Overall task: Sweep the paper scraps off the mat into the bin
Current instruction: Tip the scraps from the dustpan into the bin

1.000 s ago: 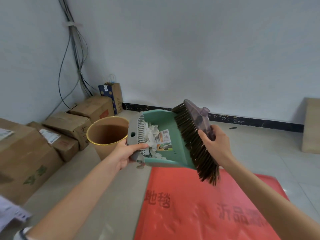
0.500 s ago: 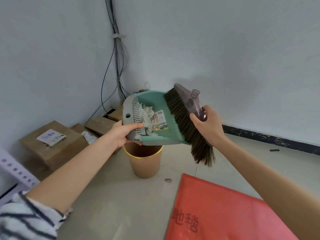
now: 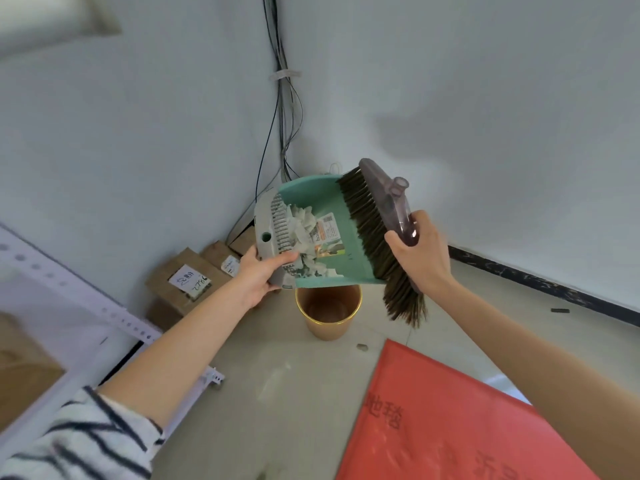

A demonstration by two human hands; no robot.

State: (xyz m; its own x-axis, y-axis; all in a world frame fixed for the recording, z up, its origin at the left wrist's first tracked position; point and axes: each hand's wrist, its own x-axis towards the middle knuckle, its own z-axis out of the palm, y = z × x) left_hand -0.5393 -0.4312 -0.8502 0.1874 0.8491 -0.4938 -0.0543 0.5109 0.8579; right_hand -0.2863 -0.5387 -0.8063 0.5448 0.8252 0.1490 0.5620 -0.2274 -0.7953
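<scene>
Dustpan hangs right over the bin, which sits mouth-up on the floor straight below, just far-left of the mat. Left hand is clamped on the pan's grey left end, right by the bunched scraps; pan runs left to right, open lip at the right. Right hand is wrapped round the brush, bristles along that lip, so I'd guess the left does the tipping.

scraps in dustpan above bin — mat right, boxes left
</scene>
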